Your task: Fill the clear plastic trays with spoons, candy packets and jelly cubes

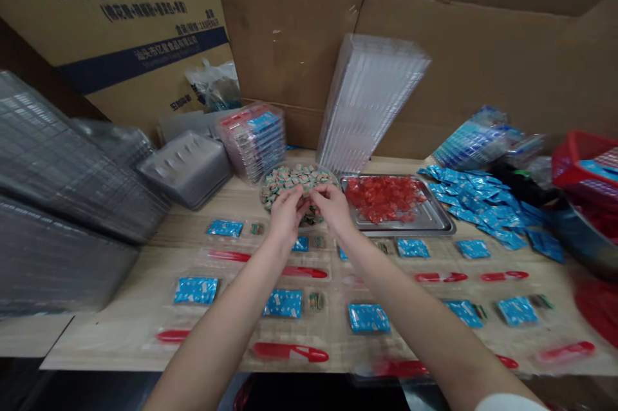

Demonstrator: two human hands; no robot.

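Both hands meet over a round clear bowl filled with small green-and-beige wrapped squares. My left hand is closed, its fingertips pinched at the middle of the bowl. Right beside it, my right hand is closed too, thumb and forefinger together. What the fingertips pinch is too small and blurred to make out. Under my forearms lie clear plastic trays with blue packets, red stick-shaped pieces and small squares in their compartments.
A metal tray holds red wrapped pieces. Blue packets are heaped at right, near a red basket. Stacked clear trays, filled packs and grey stacks stand at back and left. Cardboard rises behind.
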